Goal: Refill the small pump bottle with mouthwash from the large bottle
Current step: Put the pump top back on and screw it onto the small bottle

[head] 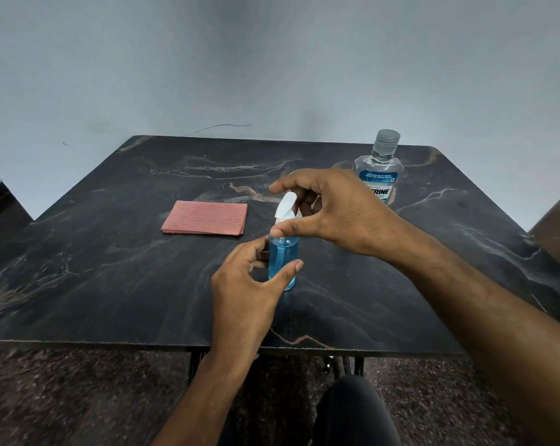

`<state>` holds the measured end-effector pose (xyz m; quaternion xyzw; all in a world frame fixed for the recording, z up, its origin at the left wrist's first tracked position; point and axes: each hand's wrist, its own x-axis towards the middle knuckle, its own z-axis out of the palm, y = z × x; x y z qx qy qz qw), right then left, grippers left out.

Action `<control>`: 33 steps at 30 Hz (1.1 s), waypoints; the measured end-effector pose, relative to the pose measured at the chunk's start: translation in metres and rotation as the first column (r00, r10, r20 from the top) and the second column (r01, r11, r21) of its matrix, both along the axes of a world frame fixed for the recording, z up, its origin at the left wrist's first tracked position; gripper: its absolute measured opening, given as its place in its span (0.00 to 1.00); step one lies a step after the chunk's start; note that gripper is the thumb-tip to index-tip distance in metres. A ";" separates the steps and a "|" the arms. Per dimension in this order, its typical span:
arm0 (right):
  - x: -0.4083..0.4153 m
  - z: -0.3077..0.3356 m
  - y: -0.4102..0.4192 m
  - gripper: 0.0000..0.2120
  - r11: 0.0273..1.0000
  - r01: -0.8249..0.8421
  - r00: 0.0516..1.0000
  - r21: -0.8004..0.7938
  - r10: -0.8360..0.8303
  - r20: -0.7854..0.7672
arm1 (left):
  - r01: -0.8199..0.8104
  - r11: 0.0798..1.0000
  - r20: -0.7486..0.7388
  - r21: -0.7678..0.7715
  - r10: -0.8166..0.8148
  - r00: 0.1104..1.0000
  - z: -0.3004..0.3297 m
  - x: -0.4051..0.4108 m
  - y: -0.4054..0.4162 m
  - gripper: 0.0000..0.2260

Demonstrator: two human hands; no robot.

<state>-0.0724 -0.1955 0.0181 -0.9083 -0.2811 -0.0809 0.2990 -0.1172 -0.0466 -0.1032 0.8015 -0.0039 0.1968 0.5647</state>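
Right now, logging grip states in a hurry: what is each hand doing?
Left hand: fingers curled round the small pump bottle, holding it.
Right hand: fingers curled over the white pump head; contact cannot be told.

Small pump bottle (283, 262): clear, blue liquid, white pump head. Behind and right of it, large bottle (379, 170): clear, grey cap, blue-and-white label. Left, folded cloth (205, 218): pink-red, fine stripes. Underneath, table (111, 268): black marble, pale and tan veining.

Two bottles stand on the table (111, 284): one small pump bottle (283, 265) of blue liquid near the middle, and one large capped mouthwash bottle (379, 169) by the far right corner. One folded pink cloth (205, 217) lies left of centre. Two hands are in view.
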 end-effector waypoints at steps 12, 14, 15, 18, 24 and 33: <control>0.006 -0.016 -0.016 0.07 0.897 0.012 0.897 0.442 0.185 -0.400 | 0.008 1.000 -0.001 -0.019 -0.008 1.000 -0.002 0.001 0.001 0.23; 0.006 -0.018 -0.013 0.09 0.901 0.016 0.907 0.434 0.170 -0.385 | 0.005 1.000 -0.003 -0.018 -0.005 1.000 -0.002 0.001 0.001 0.23; 0.005 -0.020 -0.012 0.10 0.903 0.021 0.913 0.429 0.158 -0.376 | 0.005 1.000 -0.005 -0.020 -0.005 1.000 -0.002 0.001 0.000 0.23; 0.005 -0.024 -0.009 0.11 0.908 0.041 0.933 0.417 0.115 -0.342 | 0.001 1.000 -0.012 -0.024 -0.001 1.000 -0.002 0.001 0.000 0.23; 0.003 -0.024 -0.006 0.18 0.950 0.074 0.964 0.304 0.010 -0.265 | 0.000 1.000 -0.015 -0.027 -0.001 1.000 -0.002 0.001 0.000 0.22; 0.005 -0.022 -0.014 0.09 0.883 0.007 0.925 0.470 0.173 -0.337 | -0.008 0.999 -0.012 -0.031 0.007 1.000 -0.002 0.001 0.000 0.23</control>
